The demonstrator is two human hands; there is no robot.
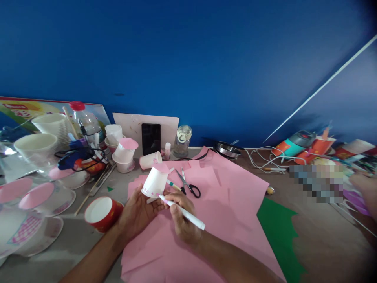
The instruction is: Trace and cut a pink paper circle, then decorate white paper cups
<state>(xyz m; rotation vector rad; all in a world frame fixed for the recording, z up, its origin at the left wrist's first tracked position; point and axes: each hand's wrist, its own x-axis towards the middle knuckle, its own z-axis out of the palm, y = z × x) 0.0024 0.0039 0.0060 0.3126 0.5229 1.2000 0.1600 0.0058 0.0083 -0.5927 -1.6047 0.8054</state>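
My left hand (141, 208) is wrapped round the lower part of an upturned white paper cup (155, 182) and holds it tilted. Small pink marks run along the cup's rim, and a pink paper piece covers its top. In my right hand (185, 220) is a white marker (188, 216), pinched between the fingers, its tip at the rim of the cup. Pink paper sheets (212, 236) lie beneath both hands. Just behind my right hand are black-handled scissors (194, 191) on the paper.
Paper cups and bowls with pink tops (37, 196) crowd the left side. A red cup (103, 212) stands beside my left forearm. A phone (151, 138) and glass jar (182, 142) are at the back. Green paper (278, 236) lies right; another person's hand (366, 184) is far right.
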